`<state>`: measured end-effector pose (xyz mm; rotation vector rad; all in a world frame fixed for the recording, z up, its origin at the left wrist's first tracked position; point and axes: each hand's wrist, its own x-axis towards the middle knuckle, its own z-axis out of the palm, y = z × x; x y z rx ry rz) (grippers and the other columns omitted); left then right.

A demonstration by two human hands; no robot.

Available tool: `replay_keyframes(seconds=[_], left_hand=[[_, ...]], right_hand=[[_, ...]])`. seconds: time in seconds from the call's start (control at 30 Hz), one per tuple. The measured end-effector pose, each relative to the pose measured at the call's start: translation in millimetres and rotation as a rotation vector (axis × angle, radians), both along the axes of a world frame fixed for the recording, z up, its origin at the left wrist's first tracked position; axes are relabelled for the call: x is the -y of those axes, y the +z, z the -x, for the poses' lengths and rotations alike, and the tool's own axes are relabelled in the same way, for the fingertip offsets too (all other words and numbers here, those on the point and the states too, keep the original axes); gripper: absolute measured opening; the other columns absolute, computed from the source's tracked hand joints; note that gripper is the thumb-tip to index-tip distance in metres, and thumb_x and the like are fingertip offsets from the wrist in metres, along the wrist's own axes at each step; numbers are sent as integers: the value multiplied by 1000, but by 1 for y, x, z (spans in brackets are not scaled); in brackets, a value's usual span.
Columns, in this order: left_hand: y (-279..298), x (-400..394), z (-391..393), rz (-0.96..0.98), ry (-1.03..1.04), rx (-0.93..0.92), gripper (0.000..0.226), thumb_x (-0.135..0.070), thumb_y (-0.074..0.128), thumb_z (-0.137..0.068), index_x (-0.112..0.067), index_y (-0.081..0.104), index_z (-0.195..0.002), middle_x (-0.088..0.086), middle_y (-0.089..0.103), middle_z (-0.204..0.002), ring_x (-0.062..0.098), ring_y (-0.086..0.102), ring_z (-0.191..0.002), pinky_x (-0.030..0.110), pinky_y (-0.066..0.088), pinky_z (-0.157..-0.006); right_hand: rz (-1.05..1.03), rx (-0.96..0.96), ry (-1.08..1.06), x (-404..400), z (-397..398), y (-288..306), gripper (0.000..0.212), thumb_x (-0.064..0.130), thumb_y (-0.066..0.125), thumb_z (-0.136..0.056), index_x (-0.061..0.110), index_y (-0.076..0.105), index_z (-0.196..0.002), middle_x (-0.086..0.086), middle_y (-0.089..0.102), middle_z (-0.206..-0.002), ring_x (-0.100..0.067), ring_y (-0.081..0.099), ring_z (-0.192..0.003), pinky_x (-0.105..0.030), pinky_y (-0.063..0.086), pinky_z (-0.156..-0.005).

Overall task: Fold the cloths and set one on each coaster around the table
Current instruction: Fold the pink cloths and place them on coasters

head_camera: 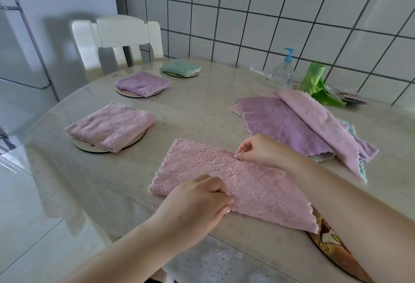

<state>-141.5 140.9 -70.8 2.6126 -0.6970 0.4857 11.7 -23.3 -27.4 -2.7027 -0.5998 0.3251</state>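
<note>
A pink cloth (pixel 202 170), folded into a long strip, lies on the table in front of me. My left hand (pixel 199 202) pinches its near edge at the middle. My right hand (pixel 258 150) pinches its far edge at the middle. Under the strip's right end a patterned coaster (pixel 332 249) shows, partly hidden by my right forearm. Three folded cloths rest on round coasters: a pink one (pixel 110 127) at the left, a purple one (pixel 142 84) farther back, a green one (pixel 179 68) beyond it. A pile of unfolded cloths (pixel 298 123) lies at the right.
A white chair (pixel 121 37) stands at the table's far side. By the tiled wall are a clear pump bottle (pixel 284 70) with a blue top and a roll of green bags (pixel 314 82). The table edge (pixel 74 195) curves round at my left.
</note>
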Motion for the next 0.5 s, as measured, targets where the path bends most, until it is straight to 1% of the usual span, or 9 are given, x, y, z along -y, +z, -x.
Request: replay_keyframes(seconds=[0.13,0.2,0.27,0.33,0.37,0.43,0.5], left_hand=[[0,0,0,-2,6,14,19,-32,49,-83,-33,68,-82,-17,59,-81,3,57,-76,21,51,-52],[0,1,0,1,4,26,19,-31,50,-83,-32,69,-81,-17,60,-80,3,57,-75,22,50,-50],[0,1,0,5,-1,46,18,-28,51,-83,-31,68,-79,-16,59,-79,4,56,-74,23,49,-48],[2,1,1,29,-2,65,16,-26,52,-83,-30,67,-80,-14,56,-79,6,54,-73,21,47,-48],[3,1,2,44,5,87,14,-26,54,-83,-30,67,-80,-13,55,-79,7,53,-73,19,45,-51],[9,-1,5,72,28,148,11,-25,57,-82,-29,68,-81,-11,53,-76,9,52,-69,19,42,-56],[16,-5,10,131,46,181,10,-23,59,-83,-28,67,-84,-13,55,-71,8,52,-62,19,43,-56]], right_hand=[[69,-42,34,-4,-3,4,16,30,66,-82,19,70,-92,5,65,-85,-13,60,-85,-26,45,-78],[90,-26,55,-5,-2,4,14,31,64,-83,21,68,-92,8,62,-84,-13,59,-87,-27,45,-79],[55,-11,61,-2,-1,4,11,33,63,-84,24,64,-88,11,59,-81,-13,58,-85,-28,45,-77],[-72,-10,38,2,0,5,13,34,63,-84,21,62,-84,9,60,-79,-11,55,-77,-26,42,-69],[-150,-17,22,5,1,6,13,33,64,-84,20,62,-83,7,61,-80,-10,54,-75,-25,41,-68],[-317,-62,-7,10,3,10,11,30,65,-85,20,62,-81,5,62,-80,-10,53,-75,-25,40,-68],[-463,-137,-26,15,6,16,8,25,66,-84,20,61,-80,4,63,-77,-11,52,-75,-24,37,-64]])
